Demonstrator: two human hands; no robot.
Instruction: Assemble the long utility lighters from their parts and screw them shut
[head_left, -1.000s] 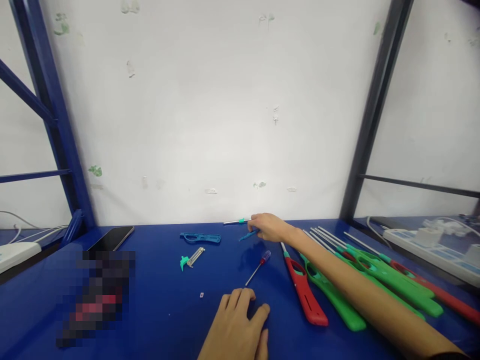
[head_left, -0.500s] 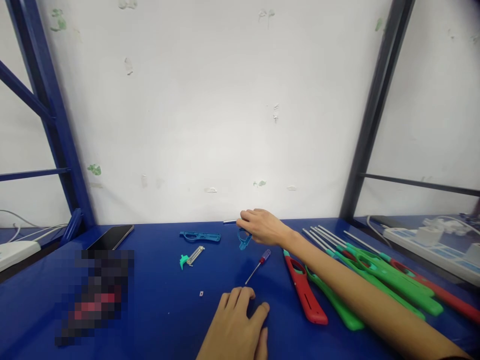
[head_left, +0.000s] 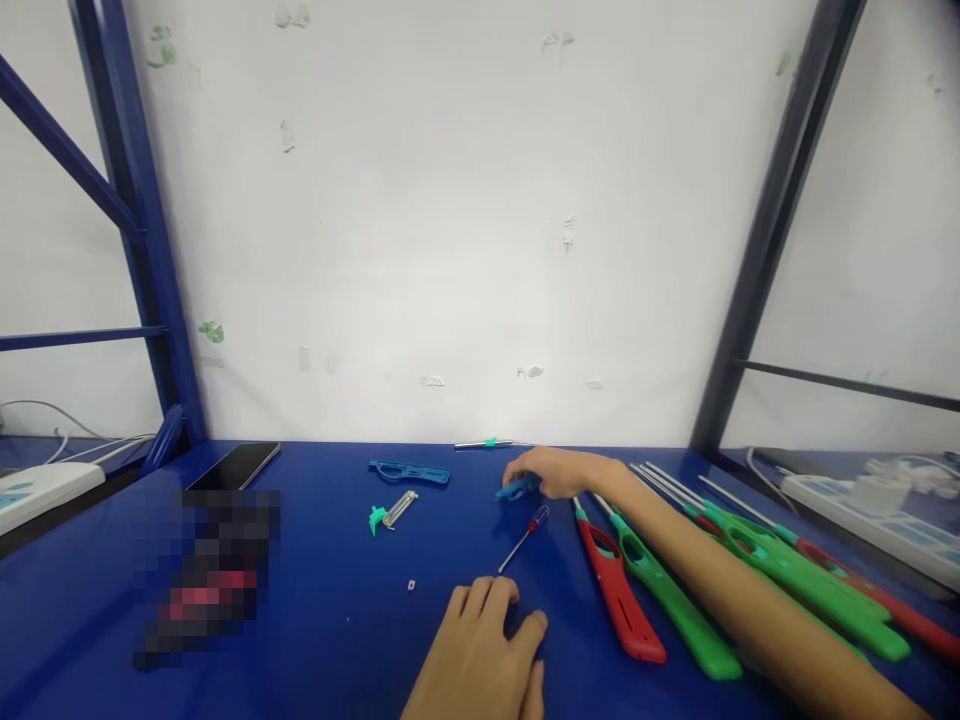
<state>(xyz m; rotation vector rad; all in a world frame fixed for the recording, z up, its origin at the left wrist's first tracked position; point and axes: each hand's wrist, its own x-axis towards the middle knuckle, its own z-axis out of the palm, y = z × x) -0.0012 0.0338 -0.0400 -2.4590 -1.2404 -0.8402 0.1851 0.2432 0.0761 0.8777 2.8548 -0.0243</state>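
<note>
My right hand (head_left: 553, 472) reaches to the back of the table, its fingers closed on a blue plastic lighter shell half (head_left: 517, 488). Behind it, along the wall, lies a thin metal lighter tube (head_left: 472, 445) with a green piece on it. My left hand (head_left: 480, 640) rests on the table at the front, fingers slightly bent and thumb apart, holding nothing I can see. Just beyond its fingertips lies a small screwdriver (head_left: 523, 540) with a purplish handle. The other blue shell half (head_left: 409, 473) lies farther left, above a clear lighter tank (head_left: 400, 508) with a green trigger part (head_left: 376, 519).
Red (head_left: 621, 598) and green (head_left: 679, 600) long-necked lighters lie on the right, with several more (head_left: 802, 570) beneath and beyond my right forearm. A phone (head_left: 236, 466) and a blurred dark object (head_left: 210, 580) are on the left. A tiny pale part (head_left: 411, 585) lies near the middle.
My right hand has moved right and slightly down with the blue shell half. The metal tube, earlier partly hidden by that hand, now lies uncovered by the wall. My view has shifted slightly.
</note>
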